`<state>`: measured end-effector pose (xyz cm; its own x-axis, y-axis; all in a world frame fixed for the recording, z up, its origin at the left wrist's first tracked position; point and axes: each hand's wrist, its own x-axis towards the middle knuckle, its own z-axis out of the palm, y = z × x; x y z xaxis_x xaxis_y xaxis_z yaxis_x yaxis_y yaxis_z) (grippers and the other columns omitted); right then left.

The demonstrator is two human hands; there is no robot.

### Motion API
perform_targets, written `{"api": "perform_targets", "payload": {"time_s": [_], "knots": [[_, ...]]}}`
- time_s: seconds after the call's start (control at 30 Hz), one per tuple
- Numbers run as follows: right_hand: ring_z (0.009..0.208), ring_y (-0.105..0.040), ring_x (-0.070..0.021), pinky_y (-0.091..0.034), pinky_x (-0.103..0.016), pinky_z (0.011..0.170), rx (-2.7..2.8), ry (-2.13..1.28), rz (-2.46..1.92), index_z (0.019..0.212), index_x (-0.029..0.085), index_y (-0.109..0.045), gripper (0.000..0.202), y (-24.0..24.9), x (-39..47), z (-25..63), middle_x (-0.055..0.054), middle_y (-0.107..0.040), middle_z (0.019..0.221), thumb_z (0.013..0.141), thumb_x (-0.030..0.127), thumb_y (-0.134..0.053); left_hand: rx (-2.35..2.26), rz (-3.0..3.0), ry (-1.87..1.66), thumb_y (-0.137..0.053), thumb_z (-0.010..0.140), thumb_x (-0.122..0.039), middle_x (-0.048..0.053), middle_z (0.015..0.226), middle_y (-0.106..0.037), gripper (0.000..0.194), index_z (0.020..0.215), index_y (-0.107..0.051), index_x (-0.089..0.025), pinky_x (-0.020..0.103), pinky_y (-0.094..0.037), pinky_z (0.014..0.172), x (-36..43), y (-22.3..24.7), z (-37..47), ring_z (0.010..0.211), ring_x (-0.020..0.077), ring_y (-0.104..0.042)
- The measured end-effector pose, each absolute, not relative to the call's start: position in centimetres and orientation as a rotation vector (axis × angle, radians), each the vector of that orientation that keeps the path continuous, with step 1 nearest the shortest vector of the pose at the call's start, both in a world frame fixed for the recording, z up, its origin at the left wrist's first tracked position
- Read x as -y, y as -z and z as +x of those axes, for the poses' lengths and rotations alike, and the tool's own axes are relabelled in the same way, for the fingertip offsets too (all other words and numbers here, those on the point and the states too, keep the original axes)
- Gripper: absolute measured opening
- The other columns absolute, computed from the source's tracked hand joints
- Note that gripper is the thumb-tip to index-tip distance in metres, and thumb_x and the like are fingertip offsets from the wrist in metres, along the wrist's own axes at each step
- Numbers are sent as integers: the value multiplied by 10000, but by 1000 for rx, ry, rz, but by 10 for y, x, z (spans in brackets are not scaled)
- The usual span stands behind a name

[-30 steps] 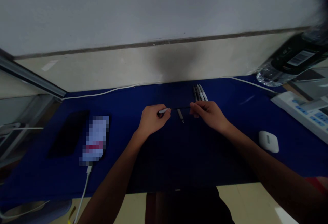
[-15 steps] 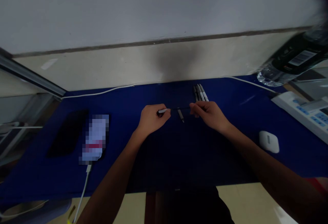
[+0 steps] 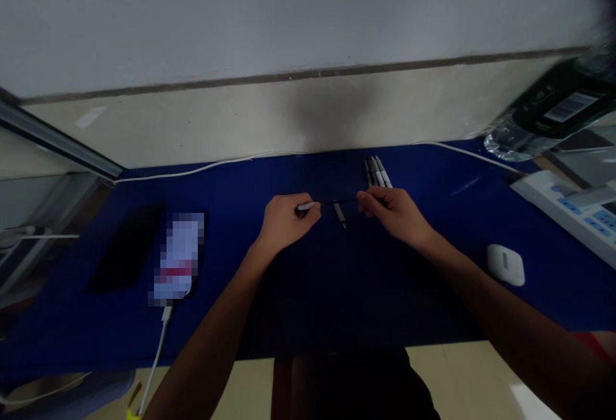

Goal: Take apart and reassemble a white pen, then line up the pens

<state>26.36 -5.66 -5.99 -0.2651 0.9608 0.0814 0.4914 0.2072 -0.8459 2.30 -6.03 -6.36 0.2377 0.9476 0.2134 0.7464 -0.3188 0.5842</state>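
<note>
Over a blue mat [image 3: 337, 279], my left hand [image 3: 286, 221] and my right hand [image 3: 392, 211] hold the two ends of one thin pen [image 3: 332, 202], kept level between them. Its pale end sits in my left fingers and its dark end in my right fingers. A short dark pen part [image 3: 339, 214] lies on the mat just under the held pen. A few more pens [image 3: 376, 172] lie side by side on the mat right behind my right hand.
A phone [image 3: 178, 256] on a white cable and a dark flat slab [image 3: 126, 250] lie at left. A white earbud case [image 3: 505, 264], a keyed white device [image 3: 575, 211] and a water bottle [image 3: 539, 122] are at right. A white cable [image 3: 206, 167] runs along the wall.
</note>
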Motion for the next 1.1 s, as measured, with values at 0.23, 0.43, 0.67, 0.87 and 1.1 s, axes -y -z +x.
{"api": "perform_targets", "payload": {"time_s": [0.23,0.43,0.67,0.87,1.1], "knots": [[674,-597,-161,-417,-280,605,1792,-967,-1321,888,201,-703,270,61,56,263,-29,-678,770,875,456,-615,-1575,2168,-759,-529,872,-347,-42,536,-510,301,634,-595,-174,233,-274,515,60,64,23,503,85,-458],[559,-528,-134,-368,-277,531,1816,-979,-1356,761,190,-688,383,60,56,263,-18,-619,648,908,512,-542,-1568,2153,-763,-531,868,-341,-41,530,-512,303,623,-586,-172,231,-266,505,61,65,23,493,82,-451],[644,-584,-159,-410,-283,578,1801,-970,-1340,847,201,-707,301,60,55,263,-32,-666,727,887,475,-589,-1593,2162,-743,-528,860,-343,-36,525,-513,303,614,-584,-174,236,-265,511,61,63,23,497,90,-459],[639,-586,-165,-413,-288,568,1834,-975,-1326,843,198,-701,340,62,55,264,-39,-665,721,890,507,-567,-1569,2159,-747,-532,860,-344,-40,525,-515,301,616,-584,-176,235,-266,503,61,63,23,487,87,-449],[646,-593,-161,-420,-288,591,1804,-979,-1327,847,197,-701,313,62,54,264,-32,-665,721,890,483,-581,-1589,2151,-738,-539,848,-336,-43,518,-502,295,607,-588,-174,235,-269,505,61,63,24,488,85,-449]]}}
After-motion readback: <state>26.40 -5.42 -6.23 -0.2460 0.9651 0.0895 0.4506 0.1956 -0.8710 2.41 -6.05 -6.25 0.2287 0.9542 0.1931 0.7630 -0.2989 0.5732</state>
